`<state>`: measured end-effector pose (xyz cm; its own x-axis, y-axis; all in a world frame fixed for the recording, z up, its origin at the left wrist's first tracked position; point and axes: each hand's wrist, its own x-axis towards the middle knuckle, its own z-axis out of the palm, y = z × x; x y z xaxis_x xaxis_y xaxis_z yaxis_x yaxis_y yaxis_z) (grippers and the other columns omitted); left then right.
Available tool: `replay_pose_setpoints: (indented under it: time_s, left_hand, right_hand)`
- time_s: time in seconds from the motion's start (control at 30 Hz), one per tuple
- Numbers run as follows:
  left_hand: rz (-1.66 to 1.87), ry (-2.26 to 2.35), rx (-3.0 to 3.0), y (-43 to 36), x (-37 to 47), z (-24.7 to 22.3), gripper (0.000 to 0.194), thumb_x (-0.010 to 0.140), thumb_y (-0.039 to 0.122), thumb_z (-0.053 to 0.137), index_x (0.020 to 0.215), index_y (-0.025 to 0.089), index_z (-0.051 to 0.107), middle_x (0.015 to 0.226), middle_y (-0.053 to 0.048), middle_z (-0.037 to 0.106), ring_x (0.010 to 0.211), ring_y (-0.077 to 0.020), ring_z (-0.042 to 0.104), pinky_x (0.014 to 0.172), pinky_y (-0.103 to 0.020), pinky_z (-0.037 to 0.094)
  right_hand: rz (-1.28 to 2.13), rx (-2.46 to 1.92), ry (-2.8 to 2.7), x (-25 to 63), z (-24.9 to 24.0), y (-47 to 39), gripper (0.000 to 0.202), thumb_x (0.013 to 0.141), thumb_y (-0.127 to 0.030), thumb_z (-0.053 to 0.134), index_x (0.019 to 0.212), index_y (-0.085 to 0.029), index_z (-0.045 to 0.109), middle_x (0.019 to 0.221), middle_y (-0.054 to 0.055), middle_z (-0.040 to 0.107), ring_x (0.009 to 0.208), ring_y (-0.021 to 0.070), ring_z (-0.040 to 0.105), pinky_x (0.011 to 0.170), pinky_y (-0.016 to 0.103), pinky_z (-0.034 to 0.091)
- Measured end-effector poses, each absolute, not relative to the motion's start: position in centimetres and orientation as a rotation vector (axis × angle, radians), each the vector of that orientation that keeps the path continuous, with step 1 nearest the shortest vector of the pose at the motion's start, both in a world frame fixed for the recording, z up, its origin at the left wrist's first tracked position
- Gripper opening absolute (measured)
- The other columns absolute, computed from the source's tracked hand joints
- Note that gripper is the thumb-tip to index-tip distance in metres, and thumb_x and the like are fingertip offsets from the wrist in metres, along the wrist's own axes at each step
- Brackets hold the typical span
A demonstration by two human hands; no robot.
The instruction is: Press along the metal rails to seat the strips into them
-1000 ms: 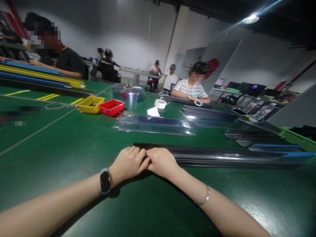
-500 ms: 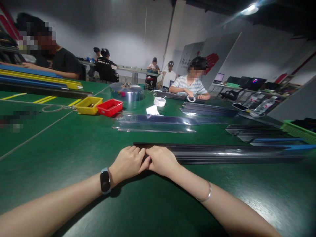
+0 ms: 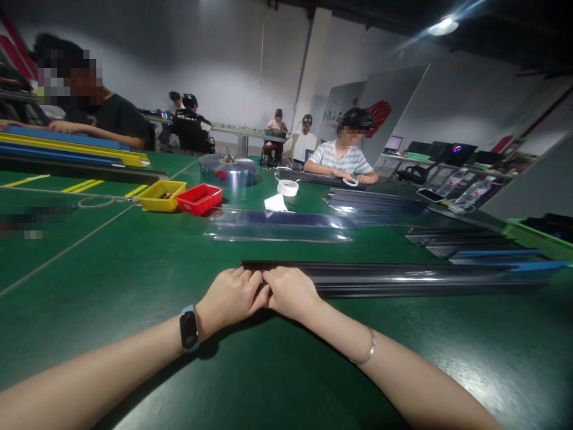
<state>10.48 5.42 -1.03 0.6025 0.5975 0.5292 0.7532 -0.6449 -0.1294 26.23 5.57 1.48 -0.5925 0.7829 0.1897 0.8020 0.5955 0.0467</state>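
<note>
A long black profile strip point(image 3: 403, 279) lies across the green table, its left end under my hands. My left hand point(image 3: 235, 292) is closed over that end, fingers curled on its far edge. Right beside it, my right hand point(image 3: 290, 289) grips the same strip, and the thumbs and forefingers of both hands meet. The fingertips are hidden behind the knuckles. Beyond the strip, clear plastic strips point(image 3: 282, 227) lie flat on the table.
A yellow bin point(image 3: 162, 197) with small parts and a red bin point(image 3: 200, 200) stand at the left. Farther back are a coil of clear film point(image 3: 229, 171) and a white tape roll point(image 3: 287, 188). More dark profiles point(image 3: 452, 242) lie at the right. Co-workers sit around.
My hands keep their hold on the strip with almost no shift. The view has tilted slightly. Across the table, a co-worker's hand and white ring have lowered to the tabletop.
</note>
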Motion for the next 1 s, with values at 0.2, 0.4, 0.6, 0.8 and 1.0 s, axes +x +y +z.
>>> replay_pose_setpoints:
  time_s: [0.2,0.4,0.6,0.8,1.0]
  left_hand:
    - [-0.658,-1.073,-2.484,5.25,10.52,-0.91,0.024,0.082,0.035,0.039,0.075,0.017,0.053,0.067,-0.004,0.057,0.064,-0.0164,0.054,0.06,-0.03,0.038]
    - [-0.626,-1.043,-2.512,5.23,10.33,-0.87,0.025,0.084,0.034,0.037,0.075,0.016,0.053,0.066,-0.004,0.058,0.063,-0.0163,0.055,0.06,-0.03,0.039]
    - [-0.637,-1.07,-2.491,5.07,10.25,-0.75,0.028,0.084,0.037,0.036,0.073,0.016,0.052,0.066,-0.005,0.059,0.064,-0.017,0.056,0.059,-0.03,0.04]
    - [-0.563,-1.078,-2.514,5.2,10.33,-0.65,0.03,0.085,0.037,0.034,0.073,0.017,0.051,0.064,-0.005,0.06,0.061,-0.0174,0.056,0.057,-0.03,0.04]
    - [-0.675,-1.091,-2.497,4.9,10.19,-0.63,0.029,0.084,0.037,0.036,0.075,0.016,0.054,0.067,-0.005,0.06,0.064,-0.0172,0.056,0.06,-0.03,0.04]
  right_hand:
    - [-0.213,-1.315,-2.645,26.24,1.36,5.4,0.013,0.075,-0.024,0.045,0.077,-0.017,0.056,0.077,0.004,0.061,0.072,0.016,0.054,0.063,0.026,0.037]
    - [-0.221,-1.351,-2.671,26.1,1.6,5.19,0.014,0.075,-0.025,0.046,0.077,-0.016,0.057,0.076,0.005,0.062,0.07,0.0163,0.055,0.063,0.026,0.038]
    - [-0.226,-1.337,-2.623,26.12,1.55,5.03,0.012,0.073,-0.024,0.047,0.075,-0.018,0.057,0.075,0.004,0.062,0.072,0.0159,0.056,0.063,0.025,0.038]
    - [-0.216,-1.362,-2.657,25.94,1.77,5.07,0.013,0.073,-0.023,0.047,0.076,-0.017,0.058,0.075,0.005,0.063,0.071,0.0167,0.057,0.065,0.025,0.039]
    - [-0.123,-1.383,-2.615,26.23,1.67,4.93,0.013,0.076,-0.026,0.046,0.08,-0.02,0.057,0.079,0.002,0.064,0.076,0.0151,0.058,0.067,0.024,0.039]
